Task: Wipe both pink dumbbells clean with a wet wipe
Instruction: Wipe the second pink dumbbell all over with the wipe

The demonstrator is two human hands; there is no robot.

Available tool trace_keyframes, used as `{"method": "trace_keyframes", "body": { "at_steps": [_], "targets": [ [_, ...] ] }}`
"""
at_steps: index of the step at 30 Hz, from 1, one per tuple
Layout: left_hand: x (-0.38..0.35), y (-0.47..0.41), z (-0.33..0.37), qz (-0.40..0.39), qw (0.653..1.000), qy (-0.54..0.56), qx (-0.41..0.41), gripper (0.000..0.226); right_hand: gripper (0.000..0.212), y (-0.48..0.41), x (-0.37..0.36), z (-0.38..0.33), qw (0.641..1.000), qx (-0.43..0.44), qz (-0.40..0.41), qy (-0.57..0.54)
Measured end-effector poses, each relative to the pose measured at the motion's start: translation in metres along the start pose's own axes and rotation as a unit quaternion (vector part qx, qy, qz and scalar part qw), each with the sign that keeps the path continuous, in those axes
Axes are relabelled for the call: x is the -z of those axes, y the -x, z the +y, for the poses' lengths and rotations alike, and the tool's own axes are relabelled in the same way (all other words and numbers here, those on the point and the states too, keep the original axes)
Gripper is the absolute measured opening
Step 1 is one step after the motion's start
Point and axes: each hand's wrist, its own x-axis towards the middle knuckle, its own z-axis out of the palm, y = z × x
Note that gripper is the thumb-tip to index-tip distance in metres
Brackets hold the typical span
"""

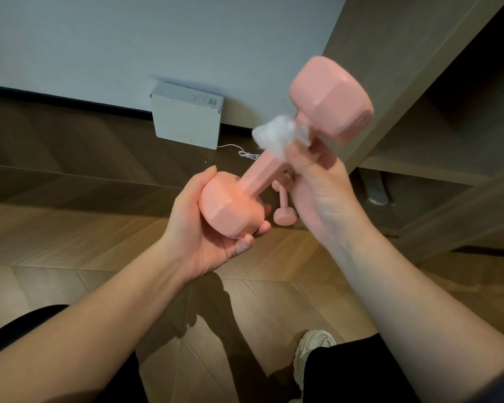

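Note:
A pink dumbbell is held up in the air, tilted from lower left to upper right. My left hand grips its lower head from below. My right hand holds a crumpled white wet wipe wrapped round the upper end of the handle, just below the upper head. The second pink dumbbell lies on the wooden floor behind my hands, mostly hidden by them.
A white box with a white cable leans against the wall's base. A wooden shelf unit stands at the right. My black-trousered legs and a pale sneaker are on the herringbone floor below.

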Motion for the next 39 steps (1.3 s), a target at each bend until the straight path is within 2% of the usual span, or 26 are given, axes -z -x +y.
{"method": "trace_keyframes", "body": {
  "at_steps": [4, 7, 10, 12, 15, 17, 21, 25, 30, 32, 35, 39],
  "targets": [
    [0.004, 0.001, 0.004, 0.002, 1.0, -0.009, -0.017, 0.054, 0.035, 0.015, -0.012, 0.024, 0.981, -0.049, -0.027, 0.183],
    [0.002, 0.002, 0.006, -0.011, 0.999, -0.016, -0.026, 0.055, 0.03, 0.012, -0.01, 0.018, 0.986, -0.032, -0.012, 0.161],
    [-0.001, 0.002, 0.005, -0.007, 0.999, -0.019, -0.045, 0.051, 0.033, 0.004, -0.008, 0.004, 0.999, 0.008, 0.003, 0.041],
    [-0.002, 0.002, 0.003, 0.0, 0.998, -0.022, -0.065, 0.047, 0.033, 0.003, -0.007, 0.006, 1.0, -0.003, 0.025, -0.001],
    [-0.001, 0.002, -0.001, 0.021, 0.995, -0.025, -0.096, 0.037, 0.021, 0.008, -0.013, 0.023, 0.994, -0.045, 0.055, 0.088],
    [0.001, 0.003, -0.001, 0.039, 0.994, -0.022, -0.099, 0.035, 0.022, 0.009, -0.014, 0.033, 0.983, -0.063, 0.066, 0.16],
    [0.005, 0.0, -0.002, 0.06, 0.994, -0.013, -0.089, 0.033, 0.02, 0.011, -0.014, 0.03, 0.974, -0.077, 0.059, 0.203],
    [0.004, -0.004, -0.002, 0.059, 0.994, -0.009, -0.087, 0.036, 0.034, 0.008, -0.012, 0.029, 0.966, -0.055, 0.086, 0.238],
    [0.002, -0.008, -0.001, 0.05, 0.995, -0.007, -0.081, 0.04, 0.056, 0.004, -0.014, 0.029, 0.977, -0.043, 0.099, 0.186],
    [0.002, -0.01, -0.001, 0.049, 0.995, -0.011, -0.084, 0.04, 0.044, 0.002, -0.011, 0.03, 0.98, -0.04, 0.091, 0.174],
    [0.001, -0.011, 0.0, 0.05, 0.995, -0.012, -0.086, 0.037, 0.018, 0.006, -0.011, 0.033, 0.974, -0.045, 0.062, 0.215],
    [0.002, -0.013, 0.0, 0.048, 0.995, -0.019, -0.091, 0.045, 0.031, 0.009, -0.013, 0.04, 0.957, -0.066, 0.037, 0.282]
  ]
}}
